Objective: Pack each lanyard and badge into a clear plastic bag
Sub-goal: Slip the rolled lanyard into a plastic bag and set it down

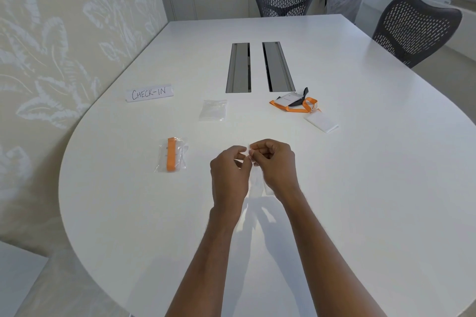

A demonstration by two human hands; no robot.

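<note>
In the head view, your left hand (230,170) and right hand (274,162) meet over the white table (360,188), each pinching the top edge of an empty clear bag (256,185) between thumb and forefinger; the other fingers are curled in. The bag hangs below the fingertips, between the two palms, and its lower edge appears to reach the table. The step in hand is judged to be opening the mouth of the bag. Keep each pinch on one layer only, near the rim, and rub the layers apart before you draw the hands away from each other; a pinch that catches both layers will not open it. Beyond your right fingertips, well apart, lie the orange lanyard (296,108) with its badge (321,123), tangled with a black lanyard (300,100) and a second card (287,99). Beyond your left fingertips lies a stack of spare bags (213,110). To the left of your left hand lies one packed bag (172,154), so the task is judged partly done. Widen the mouth fully before reaching for a lanyard.
</note>
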